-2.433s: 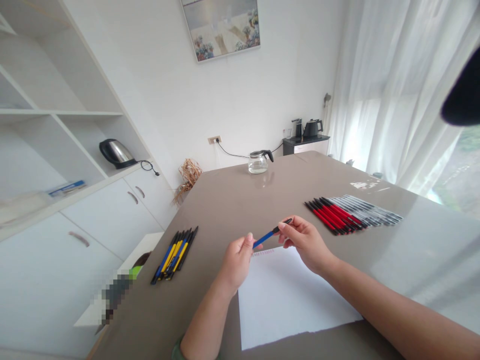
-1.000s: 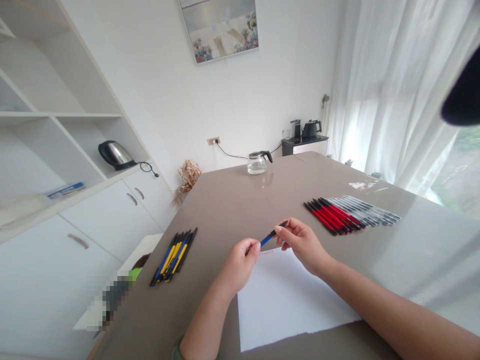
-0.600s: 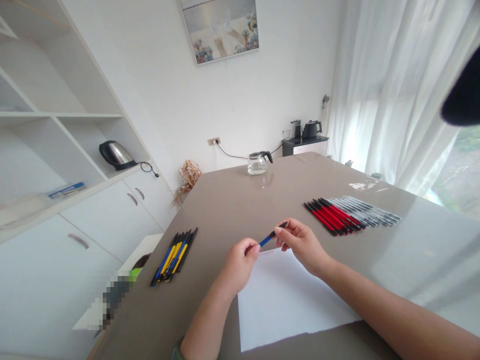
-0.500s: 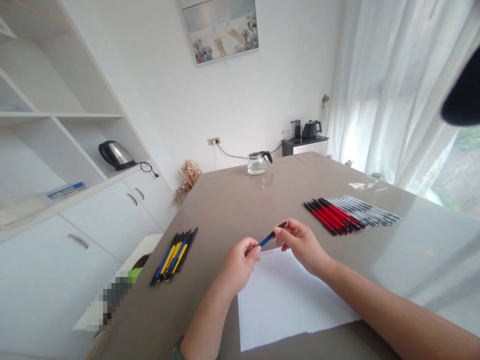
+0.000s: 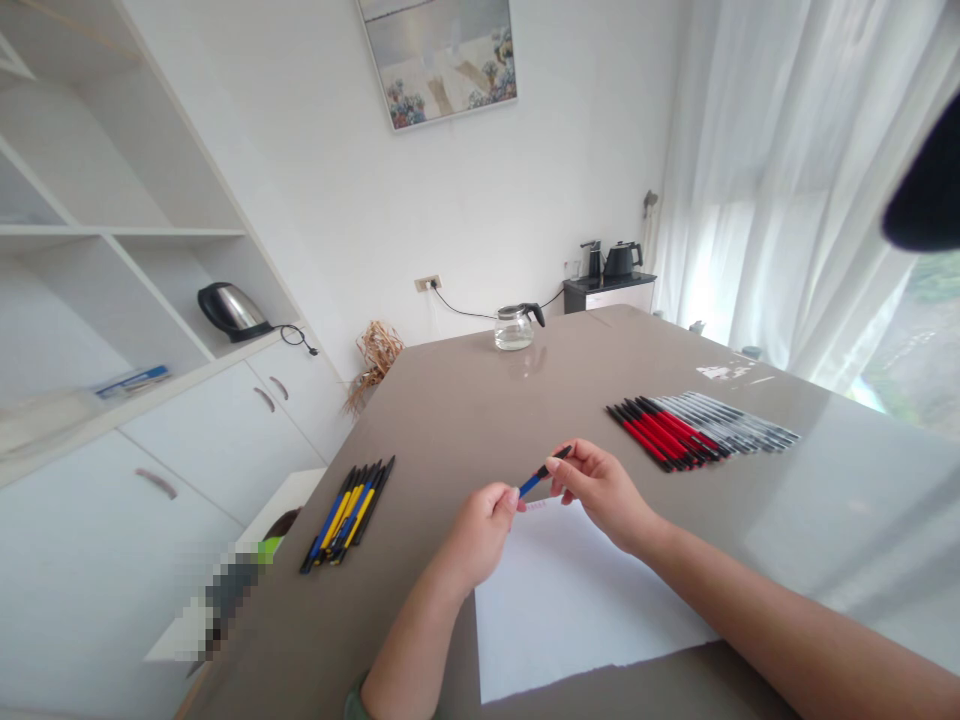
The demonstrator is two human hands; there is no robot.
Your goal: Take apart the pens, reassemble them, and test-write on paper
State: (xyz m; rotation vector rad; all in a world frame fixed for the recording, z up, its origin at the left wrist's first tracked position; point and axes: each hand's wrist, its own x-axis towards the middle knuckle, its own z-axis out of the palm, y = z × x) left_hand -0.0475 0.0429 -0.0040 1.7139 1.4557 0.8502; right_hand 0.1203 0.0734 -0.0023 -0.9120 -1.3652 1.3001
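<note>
A blue pen with a black tip (image 5: 535, 479) is held between both my hands just above the far edge of a white sheet of paper (image 5: 570, 600). My left hand (image 5: 480, 525) pinches its lower blue end with curled fingers. My right hand (image 5: 600, 488) grips the black upper end between thumb and fingers. A row of blue, yellow and black pens (image 5: 349, 510) lies on the table to the left. A row of red and black pens (image 5: 697, 425) lies to the right.
The brown table (image 5: 465, 400) carries a glass coffee pot (image 5: 516, 325) at its far end. White cabinets with a steel kettle (image 5: 229, 308) stand on the left. A dark side table with kettles (image 5: 611, 275) and a white curtain (image 5: 787, 180) are at the back right.
My hands have drawn closer together along the pen, so less of the blue barrel shows between them. The pen rows and paper have not moved.
</note>
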